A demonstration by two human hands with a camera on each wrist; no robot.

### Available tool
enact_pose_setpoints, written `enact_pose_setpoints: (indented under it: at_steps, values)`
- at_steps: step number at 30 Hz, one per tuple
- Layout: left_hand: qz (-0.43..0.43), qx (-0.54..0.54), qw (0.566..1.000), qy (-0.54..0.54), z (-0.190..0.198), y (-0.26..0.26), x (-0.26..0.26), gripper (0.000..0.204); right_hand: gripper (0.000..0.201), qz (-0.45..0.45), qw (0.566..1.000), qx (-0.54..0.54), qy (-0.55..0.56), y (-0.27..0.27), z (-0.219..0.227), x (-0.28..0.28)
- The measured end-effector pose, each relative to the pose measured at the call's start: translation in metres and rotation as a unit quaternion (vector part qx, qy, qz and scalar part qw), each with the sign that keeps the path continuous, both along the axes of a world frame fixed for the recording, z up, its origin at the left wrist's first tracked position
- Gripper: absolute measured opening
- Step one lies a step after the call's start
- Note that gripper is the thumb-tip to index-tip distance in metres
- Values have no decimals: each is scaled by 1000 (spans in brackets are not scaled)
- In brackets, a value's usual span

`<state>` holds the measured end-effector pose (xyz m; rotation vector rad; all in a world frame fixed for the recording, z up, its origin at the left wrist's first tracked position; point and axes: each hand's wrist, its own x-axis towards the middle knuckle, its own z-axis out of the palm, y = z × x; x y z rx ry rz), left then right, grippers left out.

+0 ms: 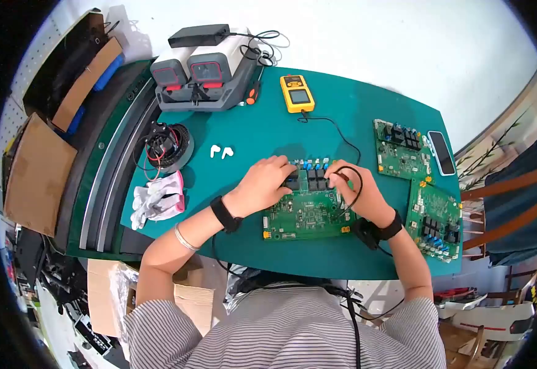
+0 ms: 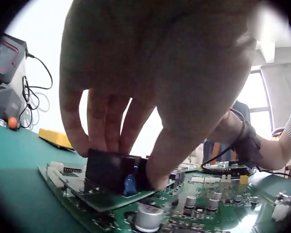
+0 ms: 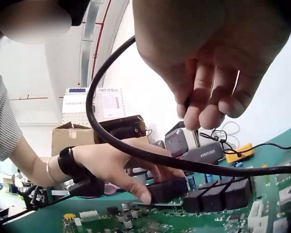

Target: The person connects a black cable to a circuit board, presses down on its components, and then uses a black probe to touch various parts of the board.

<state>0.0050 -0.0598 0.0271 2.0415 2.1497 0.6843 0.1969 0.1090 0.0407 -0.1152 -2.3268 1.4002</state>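
Green mat: teal work surface (image 1: 250, 132) covers the bench, and I see the circuit board (image 1: 308, 212) I am working on lying flat at about 6 o'clock of it, nearest my body.
Left hand: my left hand (image 1: 265, 181) rests on the board's far edge, at the board's 10 o'clock; in the left wrist view its fingers (image 2: 104, 124) and thumb pinch a black relay block (image 2: 111, 170) that sits on the board, steadying it.
Right hand: my right hand (image 1: 358, 194) hovers at the board's 2 o'clock, fingertips (image 3: 208, 114) pinched narrowly round a thin metal-tipped probe (image 3: 196, 137) whose black lead (image 3: 136, 150) loops across the view.
Probe contact: the tip hangs above the relay row (image 3: 218, 194), apart from it; I judge no reading is being taken at this point.
Meter: yellow multimeter (image 1: 297, 92) lies at 12 o'clock, well apart from the board, its lead running down to my right hand.
Other boards: two more green boards, one (image 1: 401, 150) at 2 o'clock and one (image 1: 434, 218) at 3 o'clock; I cannot tell whether they are checked.
Progress: I judge the probing is mid-way at best, with board held, probe gripped, touch-down left to do.
Elsewhere: white gloves (image 1: 158, 197) at 9 o'clock, a phone (image 1: 442, 152) at the right edge.
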Motion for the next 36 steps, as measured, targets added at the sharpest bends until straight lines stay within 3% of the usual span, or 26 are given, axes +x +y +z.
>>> enact_pose_setpoints:
  at_steps: [7, 15, 19, 24, 28, 31, 33, 36]
  values:
    - [31, 34, 999, -16, -1, 36, -29, 49, 16, 24, 999, -10, -24, 8, -4, -4]
    - [51, 80, 992, 78, 2, 78, -51, 51, 11, 64, 995, 21, -72, 10, -19, -15]
    - [85, 30, 988, 123, 5, 88, -50, 54, 12, 80, 995, -14, -65, 10, -25, -20]
    - [138, 95, 974, 150, -3, 108, -48, 33, 12, 104, 985, -82, -113, 4, -24, -20]
    - [162, 68, 974, 141, -7, 113, -46, 32, 12, 110, 988, -55, -90, -2, -13, -15]
    - [191, 93, 974, 77, -12, 105, -42, 28, 12, 89, 990, -38, -105, -2, -5, -13]
    - [222, 138, 964, -51, -17, 104, -36, 26, 12, 71, 994, -44, -75, -3, -10, -20]
    - [168, 146, 967, -128, -29, 111, -19, 32, 10, 47, 999, -8, -23, -11, -24, -29]
